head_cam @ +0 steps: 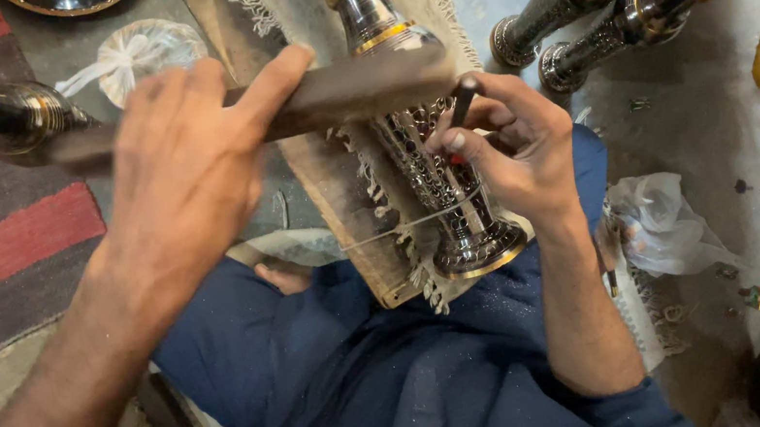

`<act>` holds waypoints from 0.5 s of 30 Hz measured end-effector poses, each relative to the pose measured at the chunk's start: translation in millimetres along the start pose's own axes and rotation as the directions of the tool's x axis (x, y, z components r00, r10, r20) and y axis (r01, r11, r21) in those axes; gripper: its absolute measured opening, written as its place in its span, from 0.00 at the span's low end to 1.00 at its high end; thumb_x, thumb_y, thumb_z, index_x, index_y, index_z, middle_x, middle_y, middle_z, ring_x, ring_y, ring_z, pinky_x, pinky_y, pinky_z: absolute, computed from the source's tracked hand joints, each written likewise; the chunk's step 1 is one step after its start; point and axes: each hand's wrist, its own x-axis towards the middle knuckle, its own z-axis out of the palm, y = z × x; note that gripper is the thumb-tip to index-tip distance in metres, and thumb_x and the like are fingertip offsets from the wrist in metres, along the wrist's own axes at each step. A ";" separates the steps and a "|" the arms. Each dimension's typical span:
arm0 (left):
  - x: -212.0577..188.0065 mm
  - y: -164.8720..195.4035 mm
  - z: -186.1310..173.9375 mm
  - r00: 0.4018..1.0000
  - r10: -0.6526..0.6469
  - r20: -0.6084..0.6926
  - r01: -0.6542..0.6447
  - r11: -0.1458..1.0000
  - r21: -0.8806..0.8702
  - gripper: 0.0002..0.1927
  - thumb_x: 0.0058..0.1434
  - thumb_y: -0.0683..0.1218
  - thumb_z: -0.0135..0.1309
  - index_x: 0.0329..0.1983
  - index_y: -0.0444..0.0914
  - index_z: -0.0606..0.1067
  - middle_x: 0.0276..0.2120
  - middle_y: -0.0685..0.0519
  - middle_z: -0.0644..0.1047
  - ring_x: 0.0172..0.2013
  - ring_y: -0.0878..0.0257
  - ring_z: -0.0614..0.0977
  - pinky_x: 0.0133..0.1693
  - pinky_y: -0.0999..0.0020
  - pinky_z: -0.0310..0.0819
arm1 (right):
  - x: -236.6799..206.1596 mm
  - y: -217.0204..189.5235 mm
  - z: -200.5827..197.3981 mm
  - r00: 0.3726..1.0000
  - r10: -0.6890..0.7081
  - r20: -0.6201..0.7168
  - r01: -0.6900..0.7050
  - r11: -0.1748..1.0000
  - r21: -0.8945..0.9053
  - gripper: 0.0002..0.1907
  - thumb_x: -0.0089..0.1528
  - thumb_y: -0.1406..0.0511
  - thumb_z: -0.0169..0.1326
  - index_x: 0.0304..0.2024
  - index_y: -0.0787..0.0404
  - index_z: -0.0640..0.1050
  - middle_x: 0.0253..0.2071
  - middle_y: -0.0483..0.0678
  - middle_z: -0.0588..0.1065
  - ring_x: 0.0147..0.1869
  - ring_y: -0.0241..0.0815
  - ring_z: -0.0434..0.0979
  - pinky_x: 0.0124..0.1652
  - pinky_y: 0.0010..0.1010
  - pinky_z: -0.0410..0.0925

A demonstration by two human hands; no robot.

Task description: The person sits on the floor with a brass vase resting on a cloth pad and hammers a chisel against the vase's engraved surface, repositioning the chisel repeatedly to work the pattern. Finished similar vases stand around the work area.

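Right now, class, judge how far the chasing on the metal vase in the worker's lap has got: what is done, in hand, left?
Done: the vase already carries dense pattern on its lower body and foot. In hand: the right hand sets a thin punch against the body, while the left hand holds a dark wooden bar over it. Left: how much surface is unworked cannot be told; more vases lie nearby.

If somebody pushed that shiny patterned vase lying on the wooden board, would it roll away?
Probably it would roll: the metal vase is round and lies on its side. The fringed cloth under it may slow it. It looks stiff and likely heavy. The right hand presses a thin tool against it; the left hand holds a flat wooden bar.
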 end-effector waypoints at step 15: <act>-50.2 46.2 72.1 0.922 -0.380 0.073 0.173 0.238 -0.956 0.32 0.65 0.33 0.52 0.70 0.36 0.55 0.45 0.51 0.74 0.45 0.66 0.78 0.50 0.69 0.77 | 8.5 -19.2 -8.8 0.986 0.060 0.154 -0.030 0.980 -0.195 0.22 0.64 0.81 0.59 0.60 0.69 0.75 0.42 0.54 0.82 0.48 0.40 0.85 0.47 0.29 0.80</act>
